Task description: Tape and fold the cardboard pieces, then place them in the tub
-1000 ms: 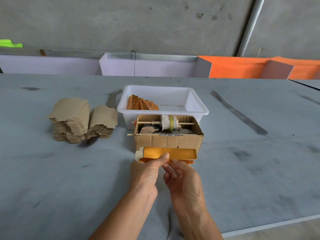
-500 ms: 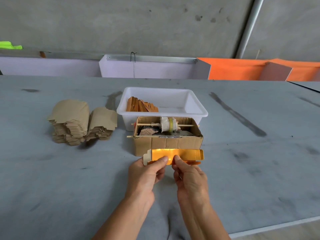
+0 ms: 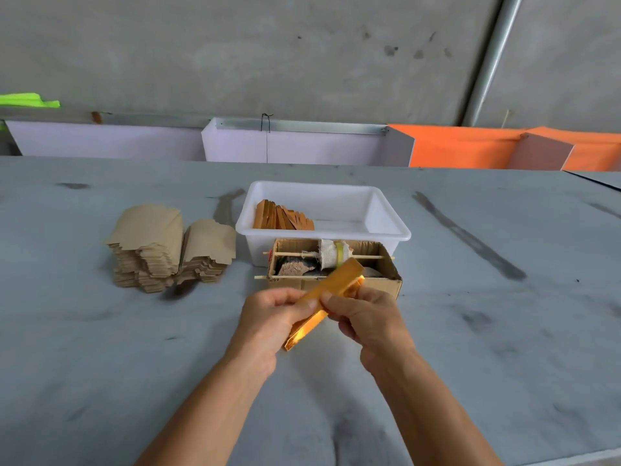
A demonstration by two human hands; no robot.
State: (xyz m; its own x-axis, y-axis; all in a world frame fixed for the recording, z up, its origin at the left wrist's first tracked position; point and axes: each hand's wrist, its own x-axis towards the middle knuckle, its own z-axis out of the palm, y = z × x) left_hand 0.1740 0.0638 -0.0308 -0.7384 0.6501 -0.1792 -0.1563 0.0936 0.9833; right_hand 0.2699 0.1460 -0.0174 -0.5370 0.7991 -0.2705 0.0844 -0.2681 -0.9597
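Observation:
A folded gold cardboard piece (image 3: 332, 289) slants between my hands above the table, its far end up over the tape box. My left hand (image 3: 272, 317) grips its lower half and my right hand (image 3: 363, 314) pinches its middle with thumb and fingers. Behind it stands an open cardboard box (image 3: 379, 284) with a tape roll (image 3: 332, 253) on a wooden skewer. The white tub (image 3: 386, 220) beyond holds several folded gold pieces (image 3: 282, 216) leaning at its left side. Two stacks of flat brown cardboard pieces (image 3: 168, 247) lie to the left.
The grey table (image 3: 504, 331) stretches wide on both sides; its near edge shows at bottom right. White panels (image 3: 295, 146) and orange panels (image 3: 470, 149) line the table's far edge in front of a concrete wall.
The gold piece has been lifted off the table in front of the box and turned from level to a steep slant. Both hands rose with it and closed round it.

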